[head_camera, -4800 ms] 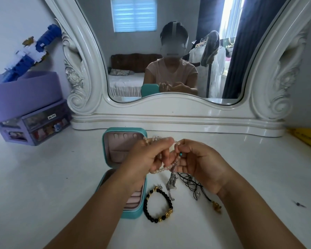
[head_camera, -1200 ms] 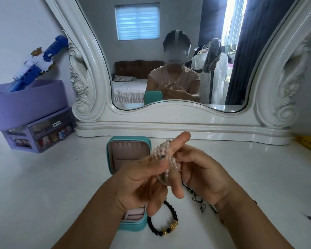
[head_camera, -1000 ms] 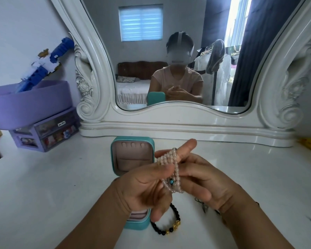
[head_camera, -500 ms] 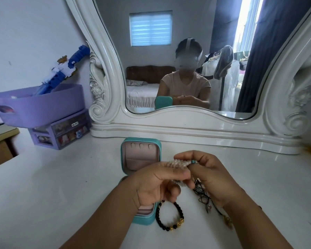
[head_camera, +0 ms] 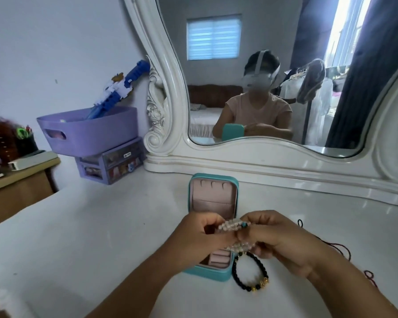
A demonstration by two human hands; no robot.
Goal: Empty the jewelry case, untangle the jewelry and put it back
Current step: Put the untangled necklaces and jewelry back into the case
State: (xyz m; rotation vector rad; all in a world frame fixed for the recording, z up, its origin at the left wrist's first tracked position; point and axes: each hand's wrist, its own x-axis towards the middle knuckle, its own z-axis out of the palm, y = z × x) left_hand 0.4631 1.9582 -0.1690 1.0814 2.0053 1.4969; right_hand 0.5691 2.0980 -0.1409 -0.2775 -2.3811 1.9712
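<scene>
Over on the far left a wooden side table (head_camera: 21, 180) with books is seen, then a purple tub (head_camera: 90, 131) with a blue-and-white toy (head_camera: 120, 88) sticking out, parked on a little purple drawer unit (head_camera: 110, 165), all well clear of the work. Moving right, the teal jewelry case (head_camera: 213, 226) is left standing open on the bench (head_camera: 90, 237), lid propped toward the big white mirror (head_camera: 274, 88), probably so pieces can be dropped straight back in; only the pink ring rolls can be made out inside, the rest is hidden. Right above the case's tray the pale bead strand (head_camera: 233, 226) is held up off the bench, looped into a bunch: one end is pinched by the left hand (head_camera: 202, 239), the other by the right hand (head_camera: 283, 244), fingers curled round it on both sides. It's likely being kept taut between them so the loops can be picked apart, with a tiny teal bead showing in the middle. Just right of the case, the black bracelet (head_camera: 249, 274) with gold beads is laid flat, looking already sorted. Farther right a dark red cord (head_camera: 336, 246) is trailed across the bench behind the right wrist, so that forearm could easily snag it. Nothing blocks the way back into the case except the hands themselves.
</scene>
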